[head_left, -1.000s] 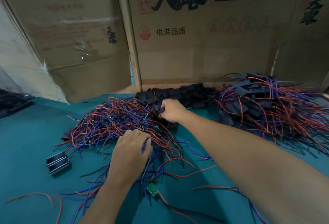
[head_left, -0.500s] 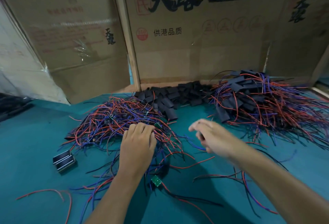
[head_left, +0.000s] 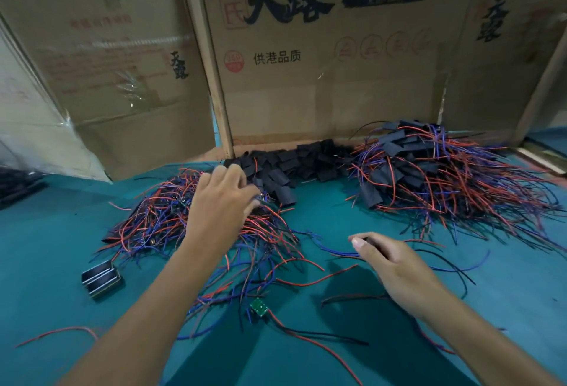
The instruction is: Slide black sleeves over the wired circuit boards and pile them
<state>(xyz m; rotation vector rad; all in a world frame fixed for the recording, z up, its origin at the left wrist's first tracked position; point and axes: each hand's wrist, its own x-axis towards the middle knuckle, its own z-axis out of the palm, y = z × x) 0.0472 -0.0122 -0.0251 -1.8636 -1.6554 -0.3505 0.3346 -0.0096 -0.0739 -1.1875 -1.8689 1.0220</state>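
A tangle of red, blue and black wired circuit boards (head_left: 159, 220) lies left of centre on the teal table (head_left: 331, 214). Behind it is a heap of empty black sleeves (head_left: 294, 161). At the right sits the pile of sleeved boards (head_left: 429, 177) with their wires sticking out. My left hand (head_left: 221, 201) rests palm down on the far side of the wire tangle, its fingertips buried in the wires by the sleeve heap. My right hand (head_left: 395, 266) hovers over the table to the right, its fingers curled around a black sleeve (head_left: 372, 246). One green board (head_left: 257, 307) lies loose near me.
Cardboard boxes (head_left: 306, 94) wall off the back of the table. A small black slotted block (head_left: 101, 278) lies at the left. Loose wires (head_left: 454, 266) trail across the cloth between the piles and toward me. Dark items (head_left: 15, 183) sit at the far left edge.
My right hand has left the sleeve heap and drawn back toward me and to the right with a sleeve. My left hand has slid forward across the wire tangle toward the sleeves.
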